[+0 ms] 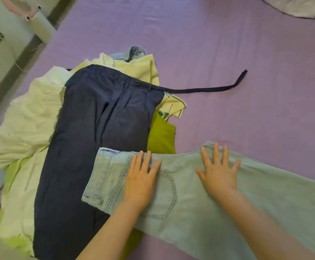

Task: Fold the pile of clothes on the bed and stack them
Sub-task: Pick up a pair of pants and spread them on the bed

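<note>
Denim jeans (pixel 190 194) under flat hands (pixel 139 182)

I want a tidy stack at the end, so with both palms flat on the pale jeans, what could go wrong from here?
1. The light jeans overlap the navy trousers; folding here may drag them along.
2. The navy tie strap trails loose across the purple sheet and could snag.
3. Left hand and right hand press near the waist only, so the far leg may stay creased.

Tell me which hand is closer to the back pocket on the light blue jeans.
Left. The left hand lies flat on the jeans with its fingers at the back pocket's edge. The right hand rests flat further along the leg, clear of the pocket.
</note>
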A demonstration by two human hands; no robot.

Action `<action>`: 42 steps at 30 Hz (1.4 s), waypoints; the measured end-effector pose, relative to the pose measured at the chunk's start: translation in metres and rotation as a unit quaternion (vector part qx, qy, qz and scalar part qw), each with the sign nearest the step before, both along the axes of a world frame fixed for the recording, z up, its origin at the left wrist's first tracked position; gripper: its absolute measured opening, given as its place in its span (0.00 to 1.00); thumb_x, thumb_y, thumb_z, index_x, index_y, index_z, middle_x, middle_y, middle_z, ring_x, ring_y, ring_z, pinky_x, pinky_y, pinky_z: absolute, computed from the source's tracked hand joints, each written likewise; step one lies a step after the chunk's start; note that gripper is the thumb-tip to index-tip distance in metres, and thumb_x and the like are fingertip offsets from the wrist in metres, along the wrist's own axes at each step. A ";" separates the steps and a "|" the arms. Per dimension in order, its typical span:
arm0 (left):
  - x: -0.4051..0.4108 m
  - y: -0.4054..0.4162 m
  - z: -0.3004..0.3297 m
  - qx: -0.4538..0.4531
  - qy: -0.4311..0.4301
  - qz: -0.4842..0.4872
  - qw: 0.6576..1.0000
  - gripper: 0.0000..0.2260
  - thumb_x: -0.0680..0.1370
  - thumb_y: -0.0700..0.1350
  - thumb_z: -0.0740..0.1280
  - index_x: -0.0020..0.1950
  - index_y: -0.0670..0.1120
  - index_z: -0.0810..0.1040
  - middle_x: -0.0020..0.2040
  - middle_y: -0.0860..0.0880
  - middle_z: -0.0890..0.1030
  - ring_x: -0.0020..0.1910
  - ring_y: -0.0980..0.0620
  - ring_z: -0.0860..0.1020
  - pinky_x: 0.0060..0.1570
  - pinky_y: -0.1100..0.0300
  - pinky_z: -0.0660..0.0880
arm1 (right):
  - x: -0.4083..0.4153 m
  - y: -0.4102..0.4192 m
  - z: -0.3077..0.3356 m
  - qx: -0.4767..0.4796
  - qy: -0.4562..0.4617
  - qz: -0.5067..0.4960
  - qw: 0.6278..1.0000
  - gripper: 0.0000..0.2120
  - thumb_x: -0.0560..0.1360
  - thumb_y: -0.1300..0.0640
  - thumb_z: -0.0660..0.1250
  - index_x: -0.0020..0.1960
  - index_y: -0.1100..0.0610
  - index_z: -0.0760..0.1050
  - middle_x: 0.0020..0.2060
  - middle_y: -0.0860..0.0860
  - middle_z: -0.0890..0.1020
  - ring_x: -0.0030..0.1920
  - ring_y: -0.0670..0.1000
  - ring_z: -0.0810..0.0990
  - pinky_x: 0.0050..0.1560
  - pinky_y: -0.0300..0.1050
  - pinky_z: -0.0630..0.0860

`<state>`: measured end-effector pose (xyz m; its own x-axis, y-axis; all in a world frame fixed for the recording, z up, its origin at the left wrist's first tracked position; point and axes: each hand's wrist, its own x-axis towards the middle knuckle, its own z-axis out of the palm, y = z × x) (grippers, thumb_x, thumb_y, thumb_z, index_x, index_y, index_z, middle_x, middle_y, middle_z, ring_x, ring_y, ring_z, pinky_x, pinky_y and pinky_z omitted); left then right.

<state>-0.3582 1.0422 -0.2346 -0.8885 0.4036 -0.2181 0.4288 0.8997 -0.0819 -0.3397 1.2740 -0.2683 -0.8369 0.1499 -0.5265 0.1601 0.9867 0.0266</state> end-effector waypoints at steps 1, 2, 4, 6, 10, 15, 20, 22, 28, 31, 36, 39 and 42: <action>-0.001 -0.015 0.007 0.007 0.031 0.006 0.999 0.29 0.64 0.46 0.80 0.64 0.47 0.78 0.67 0.39 0.74 0.67 0.36 0.71 0.65 0.38 0.66 | 0.012 -0.018 0.002 -0.010 0.025 0.004 1.000 0.33 0.78 0.34 0.46 0.76 0.43 0.35 0.75 0.55 0.33 0.75 0.62 0.33 0.69 0.72 0.46; -0.005 -0.030 0.013 0.015 0.052 0.023 0.998 0.29 0.65 0.49 0.79 0.64 0.46 0.78 0.67 0.39 0.74 0.67 0.36 0.71 0.65 0.37 0.65 | 0.024 -0.037 0.004 -0.032 0.033 0.011 0.999 0.33 0.78 0.34 0.46 0.76 0.43 0.35 0.74 0.54 0.31 0.75 0.61 0.32 0.69 0.71 0.45; -0.014 -0.058 0.025 0.028 0.073 0.086 0.993 0.31 0.68 0.54 0.76 0.68 0.45 0.74 0.70 0.38 0.71 0.70 0.36 0.68 0.67 0.36 0.60 | 0.042 -0.073 0.006 -0.079 -0.001 0.012 0.997 0.35 0.76 0.31 0.44 0.73 0.42 0.29 0.73 0.53 0.29 0.75 0.60 0.32 0.70 0.69 0.44; -0.020 -0.082 0.033 0.062 0.045 0.180 0.981 0.37 0.71 0.58 0.72 0.75 0.46 0.65 0.74 0.39 0.64 0.74 0.38 0.61 0.70 0.39 0.57 | 0.041 -0.094 0.002 -0.085 -0.031 0.001 0.996 0.37 0.75 0.29 0.44 0.72 0.43 0.26 0.75 0.53 0.31 0.75 0.60 0.32 0.68 0.71 0.45; -0.023 -0.108 0.037 0.215 -0.057 0.346 0.911 0.45 0.70 0.58 0.73 0.78 0.50 0.50 0.72 0.44 0.63 0.70 0.45 0.64 0.65 0.47 0.68 | 0.019 -0.098 0.000 -0.054 -0.059 0.013 0.997 0.39 0.74 0.28 0.47 0.75 0.41 0.32 0.75 0.55 0.33 0.75 0.61 0.33 0.66 0.75 0.48; -0.017 -0.111 0.045 0.321 -0.186 0.449 0.813 0.27 0.71 0.56 0.73 0.62 0.48 0.66 0.53 0.51 0.77 0.48 0.53 0.75 0.45 0.55 0.74 | 0.025 -0.136 0.021 -0.142 -0.070 -0.053 0.986 0.41 0.74 0.31 0.53 0.76 0.42 0.33 0.77 0.52 0.37 0.76 0.59 0.37 0.70 0.68 0.53; -0.016 -0.098 0.077 0.483 -0.366 0.386 0.695 0.24 0.72 0.62 0.69 0.64 0.55 0.73 0.58 0.53 0.80 0.55 0.54 0.79 0.57 0.54 0.77 | 0.012 -0.131 0.059 -0.417 -0.067 -0.230 0.877 0.34 0.77 0.39 0.60 0.77 0.50 0.53 0.76 0.52 0.58 0.76 0.54 0.54 0.74 0.52 0.54; -0.010 -0.075 0.093 0.536 -0.431 0.344 0.639 0.23 0.71 0.68 0.65 0.62 0.58 0.75 0.53 0.55 0.83 0.49 0.57 0.82 0.46 0.62 0.79 | 0.016 -0.122 0.085 -0.552 -0.072 -0.336 0.760 0.28 0.76 0.38 0.59 0.73 0.48 0.63 0.71 0.50 0.69 0.71 0.51 0.67 0.71 0.52 0.63; 0.022 0.025 0.097 0.528 -0.504 0.311 0.609 0.26 0.77 0.66 0.52 0.70 0.55 0.67 0.52 0.48 0.81 0.42 0.56 0.80 0.44 0.64 0.76 | 0.073 -0.061 0.118 -0.738 -0.048 -0.510 0.439 0.39 0.68 0.28 0.54 0.64 0.55 0.77 0.60 0.61 0.79 0.61 0.62 0.78 0.56 0.59 0.77; 0.046 0.061 0.086 0.468 -0.545 0.254 0.648 0.24 0.81 0.61 0.51 0.74 0.53 0.63 0.64 0.48 0.76 0.57 0.55 0.77 0.62 0.58 0.72 | 0.115 -0.014 0.112 -0.746 0.005 -0.538 0.393 0.32 0.73 0.33 0.58 0.63 0.56 0.77 0.60 0.62 0.79 0.61 0.63 0.77 0.56 0.62 0.77; 0.062 0.086 0.063 0.483 -0.382 0.243 0.749 0.14 0.81 0.44 0.61 0.67 0.46 0.74 0.58 0.45 0.80 0.56 0.50 0.78 0.61 0.51 0.73 | 0.151 0.024 0.073 -0.506 0.077 -0.556 0.655 0.18 0.73 0.66 0.70 0.61 0.59 0.73 0.55 0.61 0.81 0.50 0.59 0.83 0.54 0.58 0.78; 0.054 0.074 0.043 0.389 -0.211 0.239 0.865 0.17 0.79 0.43 0.64 0.68 0.46 0.73 0.62 0.46 0.76 0.62 0.47 0.73 0.62 0.54 0.70 | 0.158 0.036 0.055 -0.432 0.105 -0.595 0.669 0.19 0.73 0.66 0.69 0.62 0.58 0.71 0.55 0.58 0.81 0.51 0.57 0.81 0.57 0.58 0.76; 0.055 0.064 0.019 0.266 -0.274 0.206 0.901 0.31 0.76 0.49 0.69 0.76 0.49 0.59 0.72 0.44 0.64 0.70 0.43 0.63 0.68 0.52 0.61 | 0.163 0.048 0.042 -0.371 0.132 -0.589 0.706 0.24 0.74 0.65 0.69 0.68 0.60 0.67 0.62 0.59 0.76 0.60 0.58 0.76 0.63 0.57 0.72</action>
<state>-0.3031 1.1059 -0.2153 -0.8051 0.2406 -0.5422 -0.1056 0.8413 0.5302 -0.1767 1.3222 -0.2265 -0.4459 0.5881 -0.6748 0.7837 -0.1077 -0.6117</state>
